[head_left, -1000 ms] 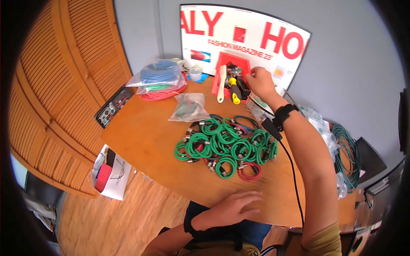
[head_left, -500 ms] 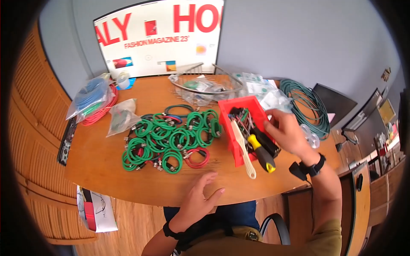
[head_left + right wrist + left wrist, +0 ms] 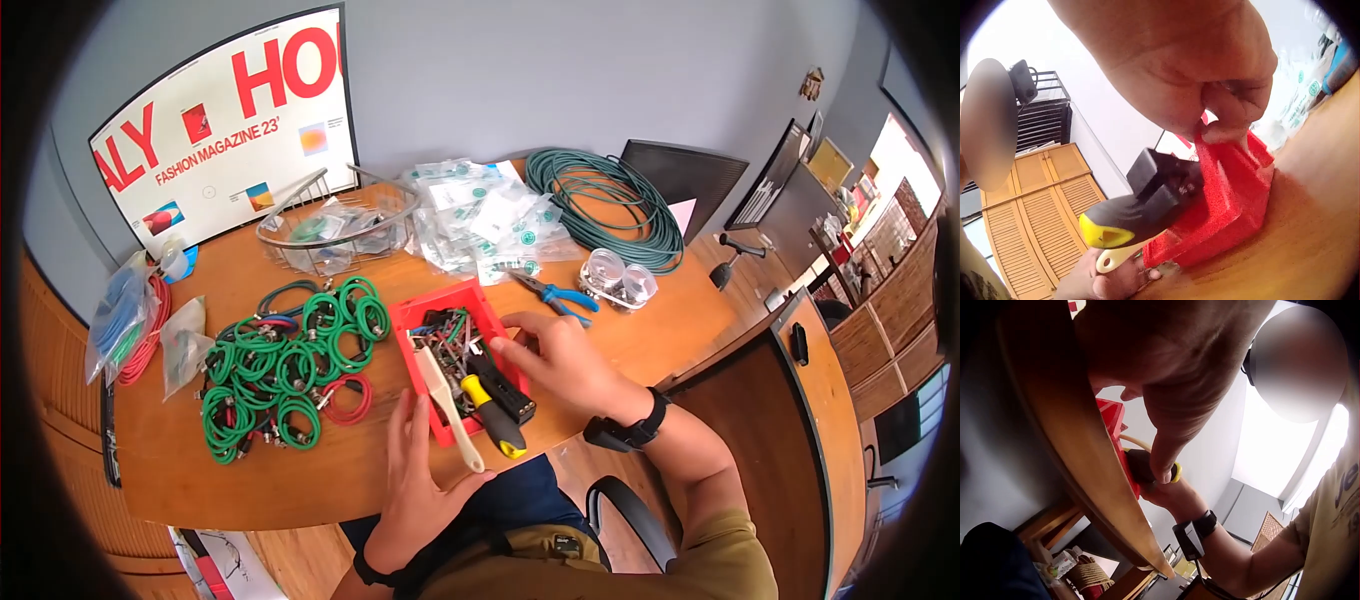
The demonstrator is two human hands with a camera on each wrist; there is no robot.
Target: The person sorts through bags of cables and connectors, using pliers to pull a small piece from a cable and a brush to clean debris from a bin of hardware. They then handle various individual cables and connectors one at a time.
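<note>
In the head view a red plastic bin (image 3: 462,294) sits at the table's front edge. It holds a cream-handled brush (image 3: 447,407), a screwdriver (image 3: 496,424) with a yellow-and-black handle, a black block-shaped part (image 3: 507,391) and a jumble of small pieces. My right hand (image 3: 570,362) pinches the bin's right wall; the right wrist view shows thumb and fingers over the red rim (image 3: 1222,159). Against the bin's left side lies my left hand (image 3: 418,508), fingers straight, thumb spread below the brush handle. Left of the bin lie several coiled green cables (image 3: 290,370).
A red coiled cable (image 3: 348,400) lies beside the green ones. Behind the bin are a wire basket (image 3: 340,240), plastic bags (image 3: 480,215), a large dark green cable coil (image 3: 610,215), blue-handled pliers (image 3: 560,297) and clear round containers (image 3: 620,280). A monitor (image 3: 225,120) stands at back left.
My right hand has brought the red bin from in front of the monitor to the table's front edge, right of the cables. My left hand has moved up against its left side. The view has turned right.
</note>
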